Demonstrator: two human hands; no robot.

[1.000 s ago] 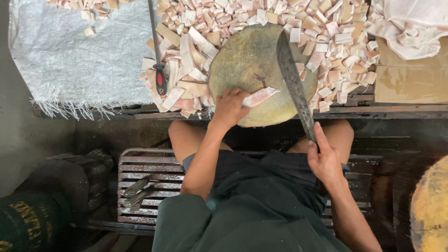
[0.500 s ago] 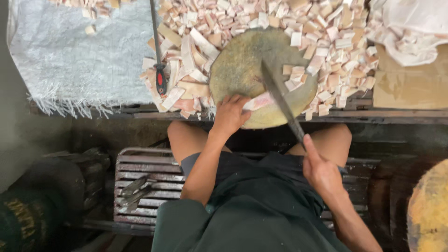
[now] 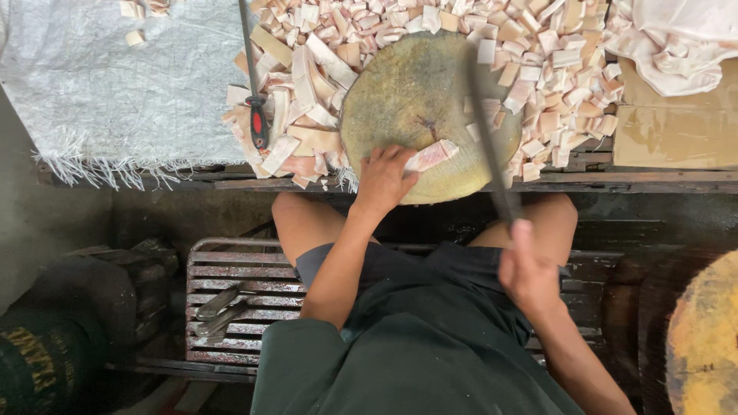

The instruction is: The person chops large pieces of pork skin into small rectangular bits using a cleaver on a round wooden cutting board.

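Two bare hands are at work over a round wooden chopping block (image 3: 407, 100) set on a low platform. Left hand (image 3: 382, 180) lies flat on the near edge of the block, fingers (image 3: 400, 157) close together and pressed down on one end of a pale pink strip of meat (image 3: 432, 156). That strip lies on the block's near side, sticking out from under the fingertips toward the right, its far end free. Right hand (image 3: 525, 270) is held lower, over the lap, fingers wrapped tight around the handle of a long knife (image 3: 486, 131). Its blade is blurred, angled up across the right part of the block, just to the right of the strip; whether it touches the strip cannot be told.

Cut pieces (image 3: 538, 69) of the same pale meat are heaped around the block on its far, left and right sides. A red-handled tool (image 3: 257, 115) lies among the pieces left of the block. A grey woven sheet (image 3: 131, 84) covers the platform further left. White cloth (image 3: 676, 38) is bunched at the upper right.
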